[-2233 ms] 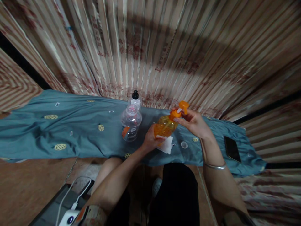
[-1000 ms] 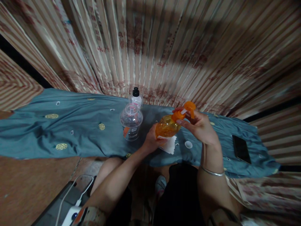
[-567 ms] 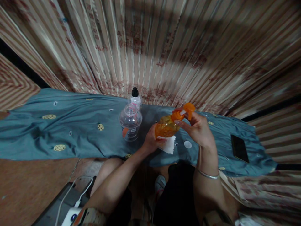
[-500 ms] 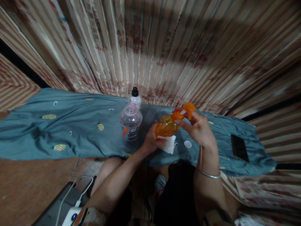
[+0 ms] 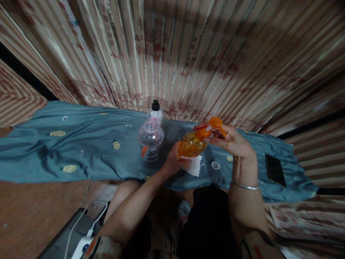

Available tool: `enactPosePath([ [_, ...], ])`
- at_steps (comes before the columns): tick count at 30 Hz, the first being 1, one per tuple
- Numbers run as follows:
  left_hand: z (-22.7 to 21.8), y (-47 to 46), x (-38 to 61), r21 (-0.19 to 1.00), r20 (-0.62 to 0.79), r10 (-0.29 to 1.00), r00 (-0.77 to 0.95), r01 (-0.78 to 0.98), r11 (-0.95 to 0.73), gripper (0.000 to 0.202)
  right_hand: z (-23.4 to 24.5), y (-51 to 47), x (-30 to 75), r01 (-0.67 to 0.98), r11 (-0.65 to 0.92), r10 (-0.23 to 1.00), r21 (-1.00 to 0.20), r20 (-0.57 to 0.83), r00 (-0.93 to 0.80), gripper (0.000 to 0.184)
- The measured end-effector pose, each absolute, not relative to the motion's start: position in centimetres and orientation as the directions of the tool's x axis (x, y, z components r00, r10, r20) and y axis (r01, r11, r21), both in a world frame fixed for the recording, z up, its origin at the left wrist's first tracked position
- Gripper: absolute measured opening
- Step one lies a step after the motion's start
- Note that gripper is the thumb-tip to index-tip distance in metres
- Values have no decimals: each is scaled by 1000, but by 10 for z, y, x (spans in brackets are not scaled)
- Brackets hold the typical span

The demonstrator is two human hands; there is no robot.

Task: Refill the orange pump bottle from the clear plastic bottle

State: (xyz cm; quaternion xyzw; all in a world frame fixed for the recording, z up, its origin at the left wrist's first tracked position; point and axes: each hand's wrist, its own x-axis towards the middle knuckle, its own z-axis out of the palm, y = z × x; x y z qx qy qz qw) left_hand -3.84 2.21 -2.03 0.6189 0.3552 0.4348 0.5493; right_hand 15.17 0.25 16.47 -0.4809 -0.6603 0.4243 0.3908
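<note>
An orange pump bottle (image 5: 192,144) is tilted above the cloth, its pump head pointing up and to the right. My left hand (image 5: 175,158) is wrapped round the bottle's lower end. At the neck, the fingers of my right hand (image 5: 226,139) close round the orange pump top (image 5: 204,133). A torn white paper (image 5: 194,166) shows just under the bottle. To the left of my left hand stands a clear plastic bottle (image 5: 151,138) with an open mouth. Right behind it is a clear bottle with a black cap (image 5: 155,109).
A blue-green cloth (image 5: 94,144) with yellow patterns covers the narrow surface. On it lie a small clear round lid (image 5: 215,165) and, farther right, a dark phone (image 5: 275,169). Striped curtains (image 5: 172,54) hang behind. A white device with a cable (image 5: 82,248) is at lower left.
My right hand has turned about the pump top, and its wrist has swung to the right. The pump head has rotated a little. My left hand holds the bottle in the same place.
</note>
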Motion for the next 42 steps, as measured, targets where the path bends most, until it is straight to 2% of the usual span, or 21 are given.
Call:
enactPosePath([
  [6,-21,24,-39,988,156,908,389,-45,-151,85,161,2,150,325,191,967,-926,121,-223,44],
  [12,-23,23,-37,989,148,907,394,-48,-141,83,150,-14,133,643,229,952,-731,307,10,41],
  [21,-21,21,-37,987,158,910,382,-55,-148,80,135,-22,114,774,151,847,-614,485,219,40],
  [26,-20,21,-37,987,160,912,378,-56,-150,81,131,-22,113,743,131,833,-656,480,277,44],
  [31,-20,21,-38,987,159,908,387,-59,-148,82,139,-31,129,585,233,909,-777,387,152,66],
  [38,-19,21,-36,988,156,911,383,-69,-140,81,133,-24,135,487,279,947,-827,322,5,43],
  [42,-18,21,-37,987,157,910,383,-80,-137,78,128,-20,122,592,245,907,-768,397,139,41],
])
